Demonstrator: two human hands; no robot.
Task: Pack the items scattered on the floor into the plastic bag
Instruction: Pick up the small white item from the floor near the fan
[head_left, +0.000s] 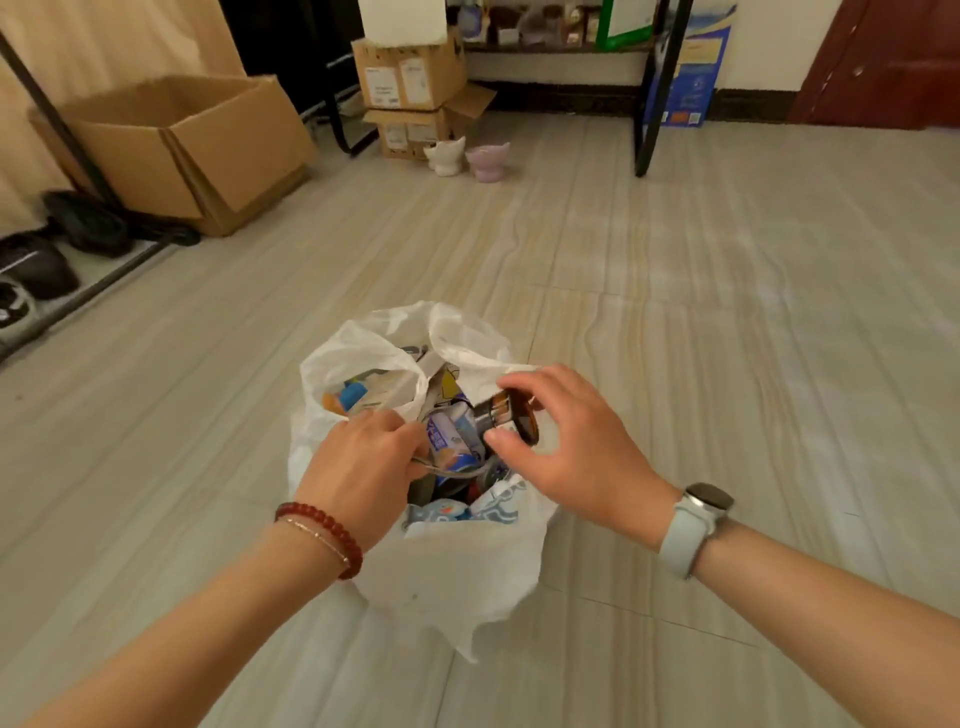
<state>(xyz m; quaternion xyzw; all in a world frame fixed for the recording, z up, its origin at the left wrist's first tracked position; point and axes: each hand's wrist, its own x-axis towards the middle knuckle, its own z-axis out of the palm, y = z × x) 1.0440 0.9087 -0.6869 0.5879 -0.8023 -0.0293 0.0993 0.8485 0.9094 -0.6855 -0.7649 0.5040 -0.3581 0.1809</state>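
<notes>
A white plastic bag stands open on the tiled floor in the middle of the view. Inside it lie several packed items, among them blue-and-white packets and an orange-and-blue pack. My left hand grips the bag's left rim and holds the mouth apart. My right hand holds a small dark brown bottle on its side, right over the bag's opening, pinched between thumb and fingers. A white watch is on the right wrist, a red bead bracelet on the left.
A large open cardboard box stands at the back left beside a black rack with shoes. Stacked small cartons, two small ceramic pots and a black shelf leg are at the back.
</notes>
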